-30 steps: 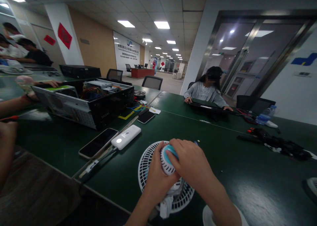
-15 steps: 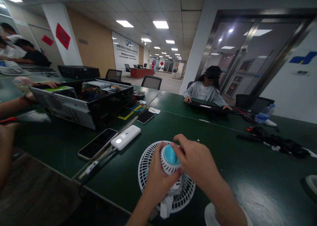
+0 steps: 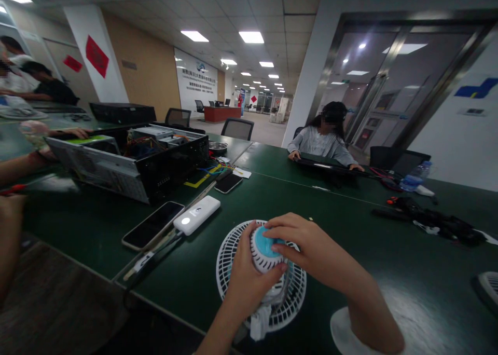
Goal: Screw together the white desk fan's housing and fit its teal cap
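Left hand (image 3: 251,287): curled closely around the side of a white vented fan hub (image 3: 263,261), holding it.
Right hand (image 3: 311,251): narrow grip across the hub's blue cap (image 3: 264,243).
Place: lower middle, on a round white fan guard (image 3: 233,267) on the green table (image 3: 408,292).

1. Overhead, a white tiled ceiling (image 3: 272,2) holds rows of recessed rectangular lights (image 3: 251,37) that run toward the far end of the room.
2. On the left, a white pillar (image 3: 95,49) bears a red diamond-shaped sign (image 3: 97,70), beside a wood-toned wall (image 3: 143,69).
3. Far off stand a white lettered wall panel (image 3: 195,82) and a red reception counter (image 3: 221,114).
4. On the right, glass doors (image 3: 389,80) in dark metal frames meet a white wall (image 3: 455,126) with a blue logo (image 3: 478,87).
5. A black office chair (image 3: 237,129) stands at a long dark green table (image 3: 428,272), on a pale floor (image 3: 264,134).
6. The dark brown surface (image 3: 50,298) at lower left is probably floor, though the view there is poor.
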Available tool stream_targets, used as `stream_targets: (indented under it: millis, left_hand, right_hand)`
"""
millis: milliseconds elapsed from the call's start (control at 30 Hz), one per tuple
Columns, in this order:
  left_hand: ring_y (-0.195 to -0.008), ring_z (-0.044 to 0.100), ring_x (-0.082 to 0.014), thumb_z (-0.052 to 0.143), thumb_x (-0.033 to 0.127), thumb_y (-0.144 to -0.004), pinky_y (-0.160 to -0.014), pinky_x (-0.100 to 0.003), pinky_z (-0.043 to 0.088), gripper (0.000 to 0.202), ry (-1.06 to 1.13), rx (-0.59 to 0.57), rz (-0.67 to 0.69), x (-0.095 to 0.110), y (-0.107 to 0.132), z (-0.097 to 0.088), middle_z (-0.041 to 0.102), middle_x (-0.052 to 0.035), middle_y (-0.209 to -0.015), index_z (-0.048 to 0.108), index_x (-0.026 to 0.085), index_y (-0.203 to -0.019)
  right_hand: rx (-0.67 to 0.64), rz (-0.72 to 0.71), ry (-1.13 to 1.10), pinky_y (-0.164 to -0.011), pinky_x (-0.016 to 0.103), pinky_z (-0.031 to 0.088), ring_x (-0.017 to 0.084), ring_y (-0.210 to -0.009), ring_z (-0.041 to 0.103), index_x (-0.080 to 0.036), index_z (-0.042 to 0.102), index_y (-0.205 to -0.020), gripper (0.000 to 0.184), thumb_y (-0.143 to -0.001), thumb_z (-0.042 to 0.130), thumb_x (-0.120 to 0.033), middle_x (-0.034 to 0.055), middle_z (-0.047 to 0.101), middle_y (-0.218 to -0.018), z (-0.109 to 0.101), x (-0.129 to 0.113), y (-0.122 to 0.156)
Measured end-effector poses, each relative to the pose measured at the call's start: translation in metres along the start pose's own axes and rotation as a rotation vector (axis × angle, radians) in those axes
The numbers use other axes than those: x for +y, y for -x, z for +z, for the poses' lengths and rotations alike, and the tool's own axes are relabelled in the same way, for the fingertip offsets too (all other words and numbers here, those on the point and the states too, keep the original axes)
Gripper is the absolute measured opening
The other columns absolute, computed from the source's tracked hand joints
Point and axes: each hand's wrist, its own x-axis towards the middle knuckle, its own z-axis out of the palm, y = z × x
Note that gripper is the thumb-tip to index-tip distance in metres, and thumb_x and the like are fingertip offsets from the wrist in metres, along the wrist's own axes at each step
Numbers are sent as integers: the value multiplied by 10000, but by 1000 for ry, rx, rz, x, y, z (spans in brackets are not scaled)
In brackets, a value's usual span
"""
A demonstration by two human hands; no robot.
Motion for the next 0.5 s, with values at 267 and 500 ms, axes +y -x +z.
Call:
stream_targets:
  millis: [267,500]
  left_hand:
    - [-1215,425,-275,676,264,-655,-1044,-458,300,707,-17,-11,-1,-2,0,0,445,-84,-1313,346,216,-1279]
    - [-1191,450,-269,679,265,-656,-1026,-445,325,714,-49,-48,6,-3,-2,-2,446,-82,-1303,331,223,-1279]
  right_hand:
    - [25,21,45,-881,332,446,177,-1013,541,-183,640,-1022,232,-813,582,-102,55,630,-1097,2,-4,0]
    - [27,55,111,-874,364,448,192,-978,543,-177,645,-984,180,-825,576,-131,54,636,-1064,3,-10,-2]
